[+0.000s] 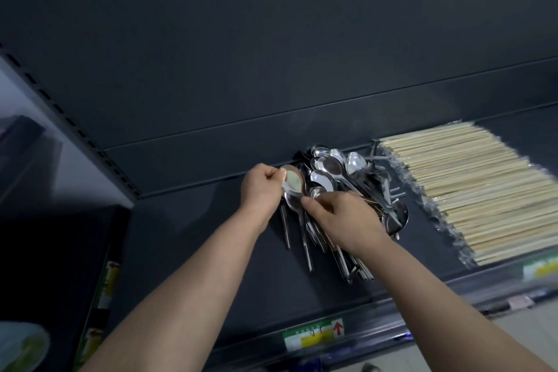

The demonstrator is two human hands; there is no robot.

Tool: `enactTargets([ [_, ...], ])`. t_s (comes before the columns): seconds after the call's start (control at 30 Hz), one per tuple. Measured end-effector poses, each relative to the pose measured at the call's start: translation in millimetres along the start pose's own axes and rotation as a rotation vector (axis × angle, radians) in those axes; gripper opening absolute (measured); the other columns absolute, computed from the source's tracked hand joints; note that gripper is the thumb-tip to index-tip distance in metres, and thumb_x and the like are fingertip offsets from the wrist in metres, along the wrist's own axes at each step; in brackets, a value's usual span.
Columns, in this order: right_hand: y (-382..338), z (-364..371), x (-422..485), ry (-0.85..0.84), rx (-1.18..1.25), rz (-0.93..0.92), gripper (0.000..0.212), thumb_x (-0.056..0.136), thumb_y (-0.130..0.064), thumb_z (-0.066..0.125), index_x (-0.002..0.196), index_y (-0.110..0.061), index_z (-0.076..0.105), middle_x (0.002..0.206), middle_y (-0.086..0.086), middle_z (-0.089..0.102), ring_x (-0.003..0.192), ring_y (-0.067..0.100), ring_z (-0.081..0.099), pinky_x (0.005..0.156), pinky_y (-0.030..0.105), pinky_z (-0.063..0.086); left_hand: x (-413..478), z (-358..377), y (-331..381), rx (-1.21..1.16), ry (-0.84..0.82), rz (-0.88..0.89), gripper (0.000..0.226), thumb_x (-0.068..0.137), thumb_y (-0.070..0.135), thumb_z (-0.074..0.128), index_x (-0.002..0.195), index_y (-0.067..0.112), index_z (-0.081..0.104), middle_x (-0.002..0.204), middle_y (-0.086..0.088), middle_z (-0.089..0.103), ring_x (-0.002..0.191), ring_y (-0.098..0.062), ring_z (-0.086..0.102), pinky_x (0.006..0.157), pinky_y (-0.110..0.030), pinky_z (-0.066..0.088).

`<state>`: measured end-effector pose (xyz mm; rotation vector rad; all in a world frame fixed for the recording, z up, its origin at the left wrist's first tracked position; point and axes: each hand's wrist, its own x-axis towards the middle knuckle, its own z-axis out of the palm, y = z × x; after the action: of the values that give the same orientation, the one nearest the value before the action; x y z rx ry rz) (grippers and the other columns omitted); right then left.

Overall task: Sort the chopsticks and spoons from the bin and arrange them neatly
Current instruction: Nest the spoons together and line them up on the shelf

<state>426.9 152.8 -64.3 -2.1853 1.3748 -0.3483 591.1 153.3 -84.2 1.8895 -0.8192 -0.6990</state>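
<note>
red upward arrow (338, 328) on shelf-edge label (314, 338), its handwriting illegible, right-hand label (539, 269) blurred

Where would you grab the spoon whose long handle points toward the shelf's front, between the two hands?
Pinch the handle at its free end, coming from the front edge of the shelf. That end lies bare on the shelf, apart from the pile; the bowl is crowded between the left hand and right hand, beside the spoon the left hand pinches.
</note>
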Motion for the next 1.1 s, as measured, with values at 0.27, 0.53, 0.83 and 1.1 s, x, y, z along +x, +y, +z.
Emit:
enactTargets([
  [0.27, 21.7, -25.4, 8.4, -0.005, 0.071, 0.166, 0.027, 0.096, -0.027, 0.038, 0.076, -0.017, 0.054, 0.078, 0.002, 0.064, 0.078, 0.026, 0.059, 0.062, 0.033, 0.044, 0.9, 7.3, -8.8, 0.258, 0.031, 0.036, 0.012, 0.09, 0.034, 0.06, 0.092, 0.023, 0.065, 0.093, 0.006, 0.069, 0.092, -0.017, 0.064, 0.084, -0.035, 0.053],
  [0.53, 39.6, -25.9, 2.9, -0.031, 0.135, 0.182, 0.025, 0.097, -0.023, 0.036, 0.11, -0.014, 0.055, 0.089, 0.002, 0.06, 0.083, 0.025, 0.057, 0.068, 0.032, 0.041, 1.9, 15.7, -14.9, 0.39, -0.006, -0.009, 0.014, 0.088, 0.035, 0.066, 0.099, 0.028, 0.063, 0.095, 0.007, 0.066, 0.091, -0.017, 0.063, 0.081, -0.034, 0.053],
  [0.83, 36.2, -26.7, 6.8, -0.06, 0.218, 0.174, 0.031, 0.088, -0.015, 0.041, 0.116, -0.017, 0.055, 0.091, 0.002, 0.07, 0.082, 0.022, 0.064, 0.076, 0.036, 0.052, 0.1, -1.5, -14.3, 0.143, -0.08, -0.018, 0.013, 0.09, 0.022, 0.064, 0.077, 0.022, 0.062, 0.082, 0.002, 0.067, 0.077, -0.017, 0.061, 0.07, -0.034, 0.052],
  [1.1, 22.7, -20.9, 2.5, -0.176, 0.669, 0.23, 0.02, 0.091, -0.008, 0.042, 0.105, -0.016, 0.053, 0.082, 0.012, 0.07, 0.06, 0.033, 0.069, 0.049, 0.033, 0.046, -19.7, 23.8, 15.7, -0.029, 0.044, 0.11, 0.014, 0.087, 0.029, 0.067, 0.076, 0.025, 0.059, 0.078, 0.003, 0.069, 0.074, -0.02, 0.067, 0.069, -0.039, 0.057],
])
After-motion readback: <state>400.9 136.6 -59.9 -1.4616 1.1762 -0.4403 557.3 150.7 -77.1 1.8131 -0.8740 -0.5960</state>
